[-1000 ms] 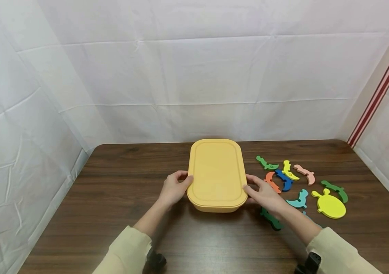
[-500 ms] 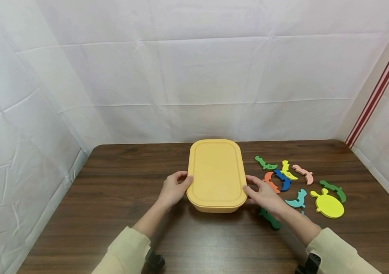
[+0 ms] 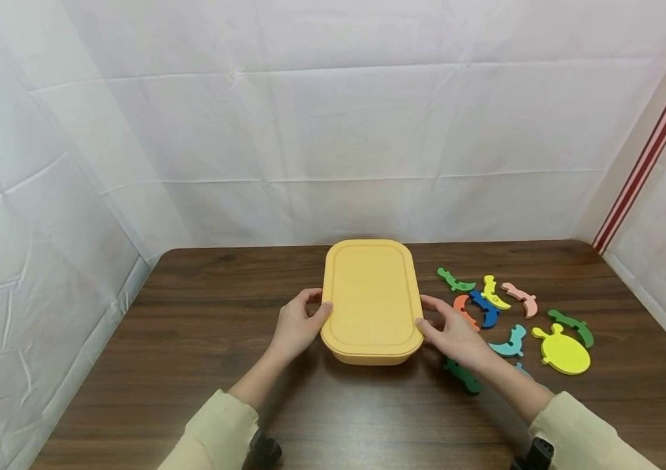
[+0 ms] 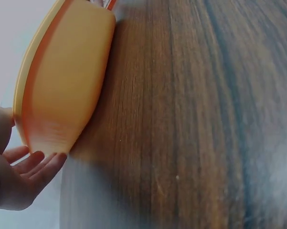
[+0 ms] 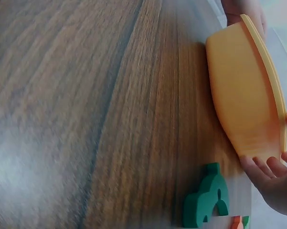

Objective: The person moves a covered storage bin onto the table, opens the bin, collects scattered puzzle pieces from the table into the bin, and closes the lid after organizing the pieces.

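A yellow box with a rounded, shut lid [image 3: 372, 297] sits on the dark wooden table, one short end facing me. My left hand [image 3: 297, 326] holds its left side, thumb at the lid's edge and fingers against the wall, as the left wrist view shows on the box [image 4: 69, 71]. On the other side my right hand [image 3: 453, 336] grips it the same way; in the right wrist view its fingertips touch the lower wall of the box [image 5: 243, 90]. What the box contains is hidden. A dark green animal-shaped piece [image 5: 210, 198] lies close by my right hand.
Several flat animal-shaped pieces lie right of the box: orange [image 3: 465, 312], blue [image 3: 487, 310], pink [image 3: 520, 299], teal [image 3: 510, 342] and a round yellow one [image 3: 565, 354] among them. My right forearm partly covers a light blue piece. White cloth [image 3: 333, 130] hangs behind the table.
The fingers of both hands have shifted very slightly, toward the far end of the box's sides. The box and the loose pieces stay in place.
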The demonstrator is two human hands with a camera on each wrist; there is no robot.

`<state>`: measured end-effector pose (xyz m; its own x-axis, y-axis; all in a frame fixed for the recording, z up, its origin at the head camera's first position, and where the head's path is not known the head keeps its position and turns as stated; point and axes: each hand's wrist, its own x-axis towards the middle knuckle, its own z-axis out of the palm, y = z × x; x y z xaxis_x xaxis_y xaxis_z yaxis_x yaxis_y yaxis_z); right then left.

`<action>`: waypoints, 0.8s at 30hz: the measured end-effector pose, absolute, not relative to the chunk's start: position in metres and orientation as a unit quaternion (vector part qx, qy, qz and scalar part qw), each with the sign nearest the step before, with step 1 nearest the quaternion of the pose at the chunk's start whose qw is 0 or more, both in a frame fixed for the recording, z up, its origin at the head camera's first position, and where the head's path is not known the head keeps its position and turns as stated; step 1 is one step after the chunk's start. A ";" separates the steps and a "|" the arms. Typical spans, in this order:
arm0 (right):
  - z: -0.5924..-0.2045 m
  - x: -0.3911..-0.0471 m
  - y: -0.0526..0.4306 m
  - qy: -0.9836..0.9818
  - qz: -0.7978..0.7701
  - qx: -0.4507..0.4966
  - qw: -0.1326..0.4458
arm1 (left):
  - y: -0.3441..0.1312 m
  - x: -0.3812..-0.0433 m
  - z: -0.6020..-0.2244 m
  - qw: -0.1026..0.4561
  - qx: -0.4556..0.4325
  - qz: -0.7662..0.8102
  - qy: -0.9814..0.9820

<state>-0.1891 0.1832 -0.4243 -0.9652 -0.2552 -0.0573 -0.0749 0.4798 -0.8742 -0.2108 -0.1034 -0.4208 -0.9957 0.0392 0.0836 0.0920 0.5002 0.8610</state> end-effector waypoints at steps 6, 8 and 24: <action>-0.423 -0.191 0.186 0.904 -0.395 -0.163 -0.009 | -0.105 -0.210 -0.420 0.087 -0.084 -0.421 -0.899; -0.421 -0.191 0.186 0.914 -0.362 -0.179 -0.039 | -0.105 -0.210 -0.418 0.107 -0.108 -0.394 -0.906; -0.411 -0.185 0.185 0.911 -0.221 -0.317 -0.143 | -0.116 -0.196 -0.406 0.179 -0.327 -0.225 -0.900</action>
